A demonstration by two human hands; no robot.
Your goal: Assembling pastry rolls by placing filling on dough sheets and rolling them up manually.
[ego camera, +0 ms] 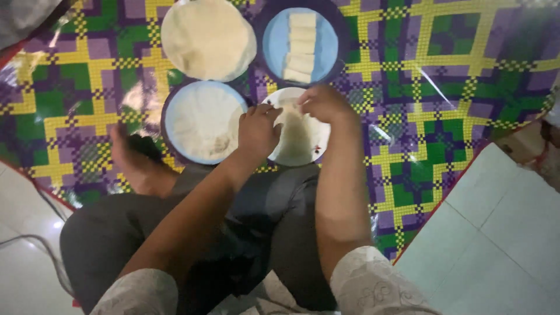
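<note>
Wrapper (pixel 297 137) flat on white plate (pixel 318 153), just before the knees. Left hand (pixel 256 129) curled, pinching near edge; right hand (pixel 324 104) pinching far edge. Better to fold tight and even, without tearing. Finished rolls (pixel 301 46) on blue plate (pixel 274 44) behind.

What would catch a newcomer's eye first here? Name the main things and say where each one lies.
First comes the bright checked mat in purple, yellow and green that covers the floor. At its middle, the left hand and right hand meet over a white plate with a pale sheet on it. Around them lie a bowl of white filling, a stack of round wrappers and a blue plate of finished rolls.
</note>
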